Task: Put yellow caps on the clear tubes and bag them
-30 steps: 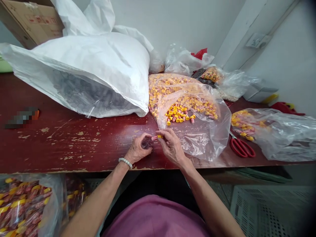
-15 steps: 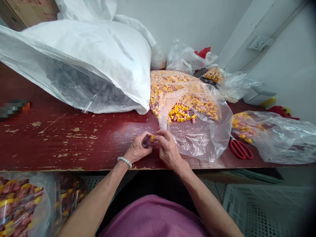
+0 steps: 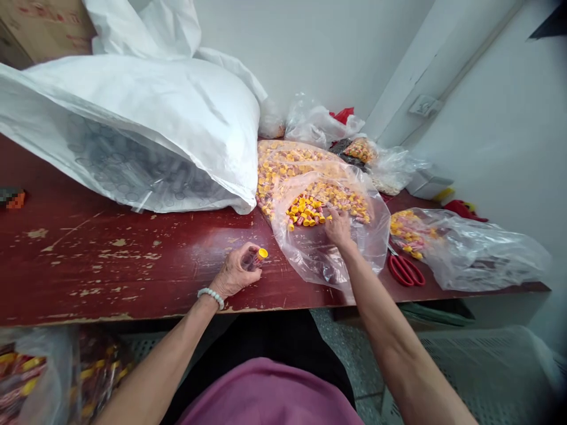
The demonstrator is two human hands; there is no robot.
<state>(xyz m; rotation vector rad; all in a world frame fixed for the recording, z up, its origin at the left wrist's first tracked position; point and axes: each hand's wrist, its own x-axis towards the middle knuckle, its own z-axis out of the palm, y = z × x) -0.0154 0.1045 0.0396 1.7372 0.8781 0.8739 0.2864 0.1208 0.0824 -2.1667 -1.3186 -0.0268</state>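
Note:
My left hand (image 3: 235, 273), with a pale bead bracelet at the wrist, is closed around clear plastic tubes (image 3: 248, 260) just above the table. A yellow cap (image 3: 263, 253) sits at the upper right end of one tube; fingers hide part of them. At the mouth of a clear plastic bag (image 3: 287, 251), my right hand (image 3: 338, 226) reaches the right edge of a loose pile of small yellow caps with red-and-white printed pieces (image 3: 307, 211). Its thumb and fingertips are drawn in around one yellow cap (image 3: 328, 218).
A big white sack (image 3: 177, 112) of clear tubes lies open at the left. Red-handled scissors (image 3: 406, 271) and another clear bag (image 3: 482, 248) are on the right of the worn red table (image 3: 146, 277). Filled bags (image 3: 48, 372) stand below at left.
My right hand has left the tubes and moved right and forward to the cap pile. The yellow cap it held now sits on a tube in my left hand. The view has shifted slightly.

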